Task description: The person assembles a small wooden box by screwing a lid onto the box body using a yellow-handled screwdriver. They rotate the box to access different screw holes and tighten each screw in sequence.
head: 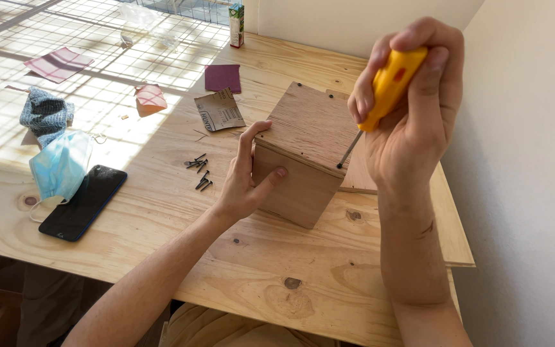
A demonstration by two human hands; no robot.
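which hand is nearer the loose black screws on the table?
Left. The left hand grips the wooden box just right of the black screws. The right hand is farther right, above the box, holding the yellow screwdriver.

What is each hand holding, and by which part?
The right hand holds a screwdriver by its yellow handle, tip on the box's top corner. The left hand steadies the wooden box at its left side and front face.
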